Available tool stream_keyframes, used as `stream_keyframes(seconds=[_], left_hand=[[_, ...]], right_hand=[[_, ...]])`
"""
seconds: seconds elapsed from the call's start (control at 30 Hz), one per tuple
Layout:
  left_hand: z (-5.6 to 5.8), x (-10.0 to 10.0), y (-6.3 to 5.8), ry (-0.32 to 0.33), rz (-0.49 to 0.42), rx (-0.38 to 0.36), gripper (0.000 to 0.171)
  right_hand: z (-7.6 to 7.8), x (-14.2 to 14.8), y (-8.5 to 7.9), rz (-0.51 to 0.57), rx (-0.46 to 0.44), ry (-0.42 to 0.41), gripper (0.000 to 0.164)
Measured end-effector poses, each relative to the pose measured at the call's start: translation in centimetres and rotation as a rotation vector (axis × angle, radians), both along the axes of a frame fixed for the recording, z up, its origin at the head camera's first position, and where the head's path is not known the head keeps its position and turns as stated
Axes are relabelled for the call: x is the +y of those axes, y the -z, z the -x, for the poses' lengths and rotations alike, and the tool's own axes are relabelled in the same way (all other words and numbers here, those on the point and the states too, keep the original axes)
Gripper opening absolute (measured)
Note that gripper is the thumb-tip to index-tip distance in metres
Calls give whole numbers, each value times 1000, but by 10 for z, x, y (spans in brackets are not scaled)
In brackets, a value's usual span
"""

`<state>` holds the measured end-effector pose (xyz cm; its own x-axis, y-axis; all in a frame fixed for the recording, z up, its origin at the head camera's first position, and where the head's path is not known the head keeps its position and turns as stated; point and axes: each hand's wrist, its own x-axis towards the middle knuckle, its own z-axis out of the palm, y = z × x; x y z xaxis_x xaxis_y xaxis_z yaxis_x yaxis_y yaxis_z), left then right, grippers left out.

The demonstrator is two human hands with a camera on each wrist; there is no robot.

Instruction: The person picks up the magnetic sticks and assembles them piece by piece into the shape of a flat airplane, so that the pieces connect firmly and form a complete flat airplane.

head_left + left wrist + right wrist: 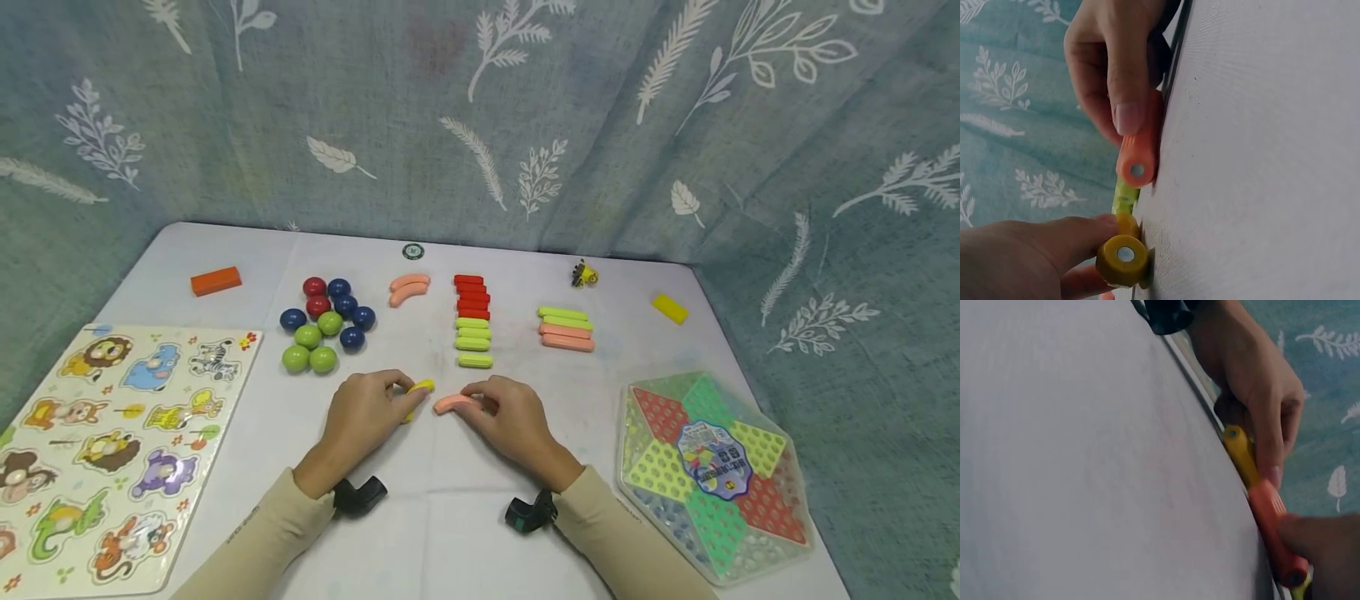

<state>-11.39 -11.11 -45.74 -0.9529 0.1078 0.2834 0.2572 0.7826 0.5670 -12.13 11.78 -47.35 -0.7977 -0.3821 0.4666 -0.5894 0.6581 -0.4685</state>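
Observation:
My left hand (363,417) pinches a yellow curved magnetic stick (422,386) between thumb and fingers, low over the white table. In the left wrist view, this yellow stick (1122,261) shows a round metal disc in its end. Facing it, my right hand (517,421) pinches a salmon-pink curved magnetic stick (452,403), whose end (1137,170) also has a metal disc. A small gap separates the two sticks in the head view. Beyond the hands lies a column of red sticks (472,292) and lime-green sticks (473,343).
Two curved pink sticks (408,292) lie farther back, with straight green and pink sticks (566,328) to the right. Red, blue and green balls (322,360) cluster left. An animal puzzle board (112,400) fills the left edge; a hexagonal game box (712,475) sits right.

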Motion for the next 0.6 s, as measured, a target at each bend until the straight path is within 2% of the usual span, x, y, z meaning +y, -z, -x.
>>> stream_keyframes(seconds=[0.07, 0.13, 0.27, 0.37, 0.47, 0.6], left_hand=[[0, 0, 1, 21, 6, 7, 24], [0, 1, 2, 62, 10, 10, 24], [-3, 5, 2, 147, 31, 6, 23], [-4, 8, 2, 176, 31, 1, 21], [-5, 9, 2, 170, 27, 18, 20], [-3, 6, 3, 100, 30, 52, 22]], right_hand=[[0, 2, 0, -17, -8, -57, 23], [1, 3, 0, -9, -9, -79, 26], [4, 4, 2, 72, 9, -8, 20], [4, 3, 4, 102, 14, 33, 11], [3, 2, 4, 73, 12, 8, 14], [0, 0, 3, 36, 11, -22, 28]])
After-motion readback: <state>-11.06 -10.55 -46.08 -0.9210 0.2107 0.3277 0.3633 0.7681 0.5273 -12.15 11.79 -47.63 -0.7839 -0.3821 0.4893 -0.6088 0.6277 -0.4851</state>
